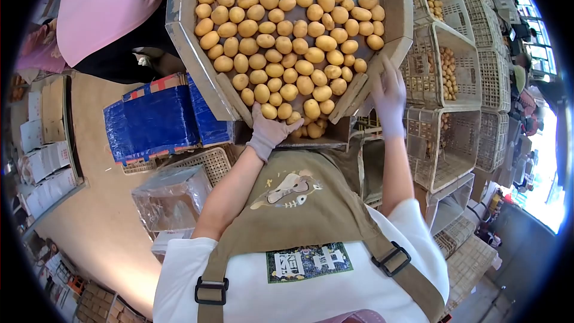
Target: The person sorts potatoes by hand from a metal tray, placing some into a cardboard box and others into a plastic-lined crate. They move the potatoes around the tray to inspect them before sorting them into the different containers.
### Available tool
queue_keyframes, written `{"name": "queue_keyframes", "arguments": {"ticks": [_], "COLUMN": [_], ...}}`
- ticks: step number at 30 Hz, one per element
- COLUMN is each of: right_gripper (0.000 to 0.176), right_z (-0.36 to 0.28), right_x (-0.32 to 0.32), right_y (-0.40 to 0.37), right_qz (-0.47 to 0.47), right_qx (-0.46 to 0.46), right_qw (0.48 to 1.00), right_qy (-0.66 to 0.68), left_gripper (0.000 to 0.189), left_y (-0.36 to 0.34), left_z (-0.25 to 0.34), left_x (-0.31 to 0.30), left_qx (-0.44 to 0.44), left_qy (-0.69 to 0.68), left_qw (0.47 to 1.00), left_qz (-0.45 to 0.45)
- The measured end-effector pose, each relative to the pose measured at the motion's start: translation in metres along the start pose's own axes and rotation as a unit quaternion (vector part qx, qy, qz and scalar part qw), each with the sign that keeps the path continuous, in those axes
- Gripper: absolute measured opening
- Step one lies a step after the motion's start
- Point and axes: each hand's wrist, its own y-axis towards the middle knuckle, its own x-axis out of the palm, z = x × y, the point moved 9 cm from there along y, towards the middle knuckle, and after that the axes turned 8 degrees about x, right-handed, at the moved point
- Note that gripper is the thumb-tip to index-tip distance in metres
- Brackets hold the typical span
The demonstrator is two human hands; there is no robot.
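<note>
Many round yellow-brown potatoes (289,75) lie on a grey tray with raised wooden sides (206,78) that narrows toward my body. At its narrow mouth, my gloved left hand (270,130) rests against the lowest potatoes, fingers apart, thumb reaching to the right. My gloved right hand (390,93) is at the outer right side of the tray, fingers stretched out, with nothing in it. Below the mouth, more potatoes (311,130) sit in a box, partly hidden by the left hand and the apron.
Stacked plastic crates (457,78), some holding potatoes, stand at the right. Blue-wrapped boxes (152,121) and a plastic-covered box (172,198) are at the left. A person in pink (107,9) is at the upper left; others are far right.
</note>
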Motion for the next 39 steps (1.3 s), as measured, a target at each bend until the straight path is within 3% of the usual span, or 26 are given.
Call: {"name": "queue_keyframes", "arguments": {"ticks": [1,2,3,5,7,8,10,12,15,17,19,21,22,23,25,26,27,28,29,30,31,32,33,35,38,39], "right_gripper": [0.04,0.04,0.047,0.053,0.057,0.055,0.053,0.05,0.047,0.049,0.052,0.054,0.054,0.054,0.052,0.045,0.042,0.039,0.036,0.037,0.038,0.039,0.044,0.052,0.063,0.061], "right_z": [-0.031,-0.045,-0.043,-0.027,-0.022,-0.016,-0.008,-0.01,-0.022,-0.02,0.012,0.072,0.098,0.122,0.178,0.157,0.115,0.063,0.022,-0.004,-0.035,-0.053,-0.06,-0.042,-0.05,-0.051], "right_x": [0.013,0.035,0.067,0.13,0.163,0.172,0.172,0.155,0.09,0.041,0.002,-0.023,-0.031,-0.036,-0.047,-0.054,-0.053,-0.051,-0.038,-0.016,0.006,0.038,0.077,0.152,0.167,0.164], "right_y": [0.036,0.072,0.105,0.163,0.185,0.195,0.192,0.182,0.147,0.1,0.025,-0.065,-0.102,-0.137,-0.192,-0.177,-0.144,-0.108,-0.075,-0.049,-0.022,-0.002,0.021,0.058,0.083,0.088], "right_qz": [0.036,-0.01,-0.016,-0.092,-0.22,-0.224,-0.211,-0.151,-0.021,0.025,0.042,0.033,-0.016,-0.066,-0.079,-0.011,0.027,0.063,0.041,-0.012,-0.008,-0.02,-0.127,-0.246,-0.351,-0.347], "right_qx": [-0.069,-0.083,-0.106,-0.054,0.037,0.016,-0.037,-0.086,-0.074,-0.028,-0.059,-0.025,0.035,0.095,0.268,0.203,0.123,0.047,0.008,0.016,-0.076,-0.117,-0.082,-0.026,0.036,0.044], "right_qw": [0.997,0.996,0.994,0.985,0.945,0.943,0.957,0.976,0.994,0.992,0.988,0.99,0.999,0.991,0.935,0.958,0.979,0.989,0.999,0.999,0.996,0.993,0.988,0.947,0.909,0.903], "right_qy": [0.006,0.035,-0.03,-0.132,-0.237,-0.244,-0.197,-0.128,0.083,0.122,0.137,0.137,0.035,-0.065,-0.218,-0.202,-0.162,-0.121,-0.024,0.048,0.05,0.007,-0.017,-0.203,-0.223,-0.248], "left_gripper": [0.078,0.076,0.074,0.073,0.074,0.074,0.073,0.073,0.073,0.071,0.07,0.068,0.066,0.067,0.068,0.069,0.069,0.07,0.07,0.071,0.071,0.07,0.069,0.068,0.07,0.071], "left_y": [-0.002,-0.003,-0.004,-0.006,-0.006,-0.007,-0.006,-0.006,-0.005,-0.007,-0.007,-0.005,-0.001,-0.001,-0.002,0.001,0.004,0.0,0.001,0.002,0.0,-0.001,-0.002,-0.004,-0.003,-0.005], "left_z": [-0.005,-0.006,-0.008,-0.006,-0.004,-0.006,-0.004,-0.004,-0.005,-0.005,-0.005,-0.002,0.003,0.001,0.003,0.007,0.007,0.007,0.005,0.001,-0.004,-0.005,-0.006,-0.007,-0.004,-0.007], "left_x": [0.002,0.002,0.0,0.0,0.004,0.0,0.003,0.004,-0.001,0.001,0.003,0.006,0.002,0.003,0.007,0.006,0.002,0.003,-0.001,0.0,0.002,0.005,0.004,0.001,-0.001,-0.003], "left_qx": [-0.036,-0.043,-0.049,-0.05,-0.042,-0.048,-0.037,-0.029,-0.017,-0.027,-0.03,-0.021,0.051,0.04,0.022,0.058,0.09,0.114,0.079,0.041,-0.001,-0.02,-0.026,-0.034,-0.007,-0.016], "left_qy": [-0.183,-0.192,-0.202,-0.205,-0.191,-0.202,-0.224,-0.236,-0.23,-0.234,-0.245,-0.262,-0.065,-0.076,-0.095,0.088,0.27,0.443,0.246,0.037,-0.175,-0.199,-0.203,-0.212,-0.144,-0.169], "left_qw": [0.982,0.979,0.976,0.974,0.975,0.97,0.97,0.968,0.97,0.967,0.966,0.964,0.997,0.996,0.995,0.994,0.958,0.887,0.965,0.998,0.984,0.979,0.978,0.975,0.988,0.984], "left_qz": [0.04,0.053,0.067,0.087,0.101,0.127,0.085,0.076,0.082,0.094,0.079,0.04,0.007,0.014,0.029,-0.003,-0.035,-0.068,-0.04,-0.01,0.024,0.028,0.037,0.055,0.054,0.06]}}
